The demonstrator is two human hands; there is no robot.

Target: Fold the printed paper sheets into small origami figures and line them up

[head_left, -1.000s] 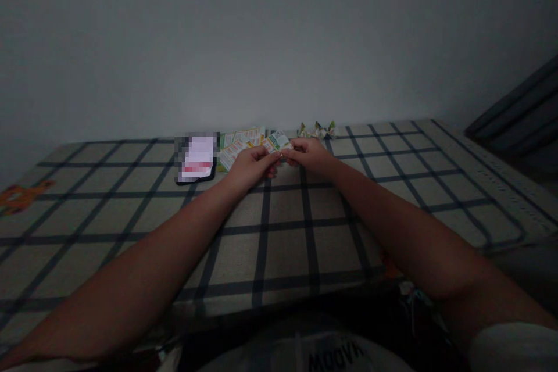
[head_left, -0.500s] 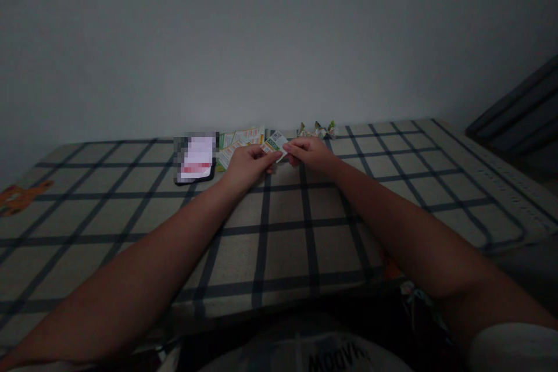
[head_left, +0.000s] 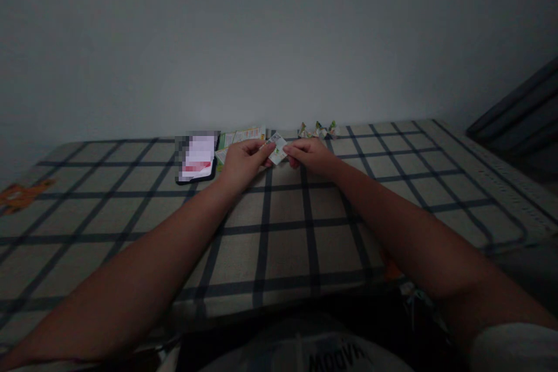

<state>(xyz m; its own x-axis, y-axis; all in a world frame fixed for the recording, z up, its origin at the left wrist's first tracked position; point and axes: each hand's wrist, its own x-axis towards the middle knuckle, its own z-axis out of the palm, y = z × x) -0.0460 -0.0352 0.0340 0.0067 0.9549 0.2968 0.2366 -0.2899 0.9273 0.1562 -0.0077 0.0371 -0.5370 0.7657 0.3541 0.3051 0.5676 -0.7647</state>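
Observation:
A small white piece of printed paper [head_left: 278, 154], with green marks and a diamond-like outline, is held up between both hands. My left hand [head_left: 246, 158] pinches its left side, with the thumb lying across the front. The right corner is gripped between thumb and fingers of my right hand [head_left: 308, 154]. Just behind and left of my left hand lie green and white printed leaflets [head_left: 238, 136], partly hidden by that hand. Beyond my right hand, several small crumpled or folded paper shapes [head_left: 319, 129] stand near the wall.
A phone [head_left: 199, 157] with a lit, partly blurred screen lies left of the leaflets. Beneath everything is a checked tablecloth [head_left: 285, 256] with an orange figure [head_left: 26, 195] at its left side. A plain wall [head_left: 279, 40] rises behind the table.
The paper's yellow and green printed band no longer shows; a mostly white face with a small green mark is visible now. My left thumb has shifted up and left on it.

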